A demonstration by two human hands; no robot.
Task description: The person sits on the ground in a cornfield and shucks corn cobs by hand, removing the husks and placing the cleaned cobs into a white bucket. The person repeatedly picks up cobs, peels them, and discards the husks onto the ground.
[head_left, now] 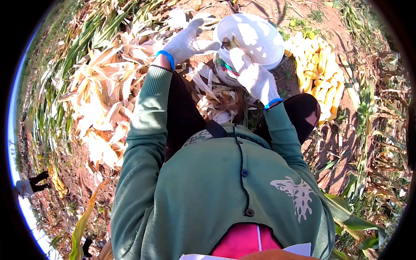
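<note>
Both my hands wear white knitted gloves with blue cuffs. My left hand (185, 43) is raised left of the white bucket (266, 37), fingers and thumb spread, holding nothing. Over the bucket's near rim, my right hand (255, 78) is closed on an ear of corn (225, 43), with a dark brown end and a pale piece showing past the fingers. The glove hides most of that ear. The bucket stands between my knees, its mouth tilted toward me, with patches of sunlight on its inner wall. Colored print shows on its outside.
Husked yellow corn ears (320, 71) are piled right of the bucket. Dry husks (102, 86) heap up to the left, and more loose husks (206, 84) lie between my legs. Green and dry stalks (82, 47) border the bare soil. Another person (32, 185) is far off at left.
</note>
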